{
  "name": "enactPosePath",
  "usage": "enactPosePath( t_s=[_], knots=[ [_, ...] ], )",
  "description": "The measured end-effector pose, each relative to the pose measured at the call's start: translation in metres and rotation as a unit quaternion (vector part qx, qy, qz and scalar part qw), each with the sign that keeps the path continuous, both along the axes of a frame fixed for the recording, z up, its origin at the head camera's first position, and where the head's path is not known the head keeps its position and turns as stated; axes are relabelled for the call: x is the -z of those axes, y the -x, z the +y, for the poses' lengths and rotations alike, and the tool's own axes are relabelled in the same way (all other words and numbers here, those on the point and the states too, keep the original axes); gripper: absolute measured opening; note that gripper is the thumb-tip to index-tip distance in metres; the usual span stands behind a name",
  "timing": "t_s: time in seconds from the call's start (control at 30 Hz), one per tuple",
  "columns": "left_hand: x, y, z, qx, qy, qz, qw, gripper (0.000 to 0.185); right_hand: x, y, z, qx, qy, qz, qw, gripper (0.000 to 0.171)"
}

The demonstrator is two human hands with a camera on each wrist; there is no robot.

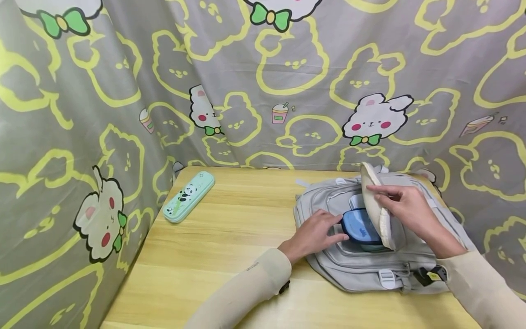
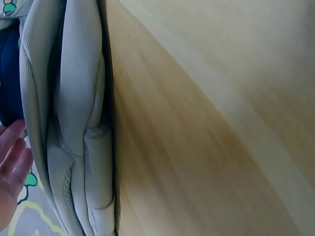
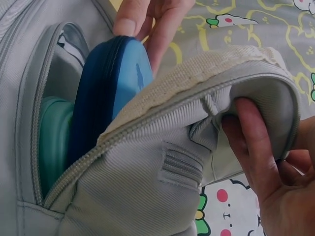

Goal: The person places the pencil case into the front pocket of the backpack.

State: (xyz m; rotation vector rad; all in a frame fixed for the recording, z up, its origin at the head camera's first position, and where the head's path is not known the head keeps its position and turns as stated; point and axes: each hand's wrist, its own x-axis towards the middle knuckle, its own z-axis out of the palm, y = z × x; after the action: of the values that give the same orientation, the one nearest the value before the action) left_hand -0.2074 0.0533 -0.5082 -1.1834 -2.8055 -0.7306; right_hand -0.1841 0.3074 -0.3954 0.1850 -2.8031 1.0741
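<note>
A grey backpack (image 1: 353,269) lies on the table with its front pocket unzipped. My right hand (image 1: 408,208) pinches the cream pocket flap (image 1: 375,205) and holds it raised; in the right wrist view its fingers reach under the flap's grey lining (image 3: 266,93). A blue zip case (image 1: 359,225) sits partly inside the pocket, its end sticking out. My left hand (image 1: 314,233) holds that end between thumb and fingers. Beside the case in the pocket is a rounded teal item (image 3: 55,132), mostly hidden. The left wrist view shows only a few left fingers (image 2: 15,162) by the case.
A mint-green pencil case (image 1: 189,196) with a panda print lies at the table's far left. The wooden table (image 1: 230,219) meets a grey patterned curtain (image 1: 246,137) at the back and left. A black and yellow tag (image 1: 431,275) hangs at the backpack's near side.
</note>
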Motion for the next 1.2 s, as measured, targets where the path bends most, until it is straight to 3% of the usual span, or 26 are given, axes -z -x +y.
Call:
enactPosePath(
  t_s=[0.7,1.03,1.2],
  knots=[
    [-0.005,-0.004,0.022,-0.011,0.02,0.042,0.9989,0.064,0.001,-0.002,0.001,0.008,0.028,-0.004,1.0,0.033],
    [-0.009,0.002,0.029,-0.009,0.03,0.063,0.9975,0.064,0.0,0.0,0.002,0.012,0.042,-0.008,0.999,0.033],
    [-0.009,0.001,0.03,-0.009,0.033,0.048,0.9983,0.065,0.0,-0.001,0.004,0.012,0.039,-0.015,0.999,0.035]
  ],
)
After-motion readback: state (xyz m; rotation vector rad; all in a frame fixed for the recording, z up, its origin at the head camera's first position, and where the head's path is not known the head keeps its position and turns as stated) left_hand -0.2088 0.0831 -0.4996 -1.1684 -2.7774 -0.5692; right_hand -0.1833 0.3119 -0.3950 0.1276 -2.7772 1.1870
